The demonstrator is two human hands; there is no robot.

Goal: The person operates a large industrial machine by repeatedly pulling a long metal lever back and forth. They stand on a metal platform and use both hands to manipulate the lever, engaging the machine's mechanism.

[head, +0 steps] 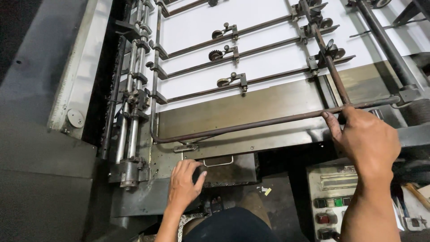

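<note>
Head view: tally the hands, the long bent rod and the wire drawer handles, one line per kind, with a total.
hands: 2, the left hand and the right hand
bent rod: 1
wire handle: 1
total: 4

White sheet (251,58), rusty brown bar (251,127)

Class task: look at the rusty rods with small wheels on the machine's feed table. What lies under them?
Under the rods lies a white sheet on the metal table. Whether more sheets lie beneath is hidden.
</note>
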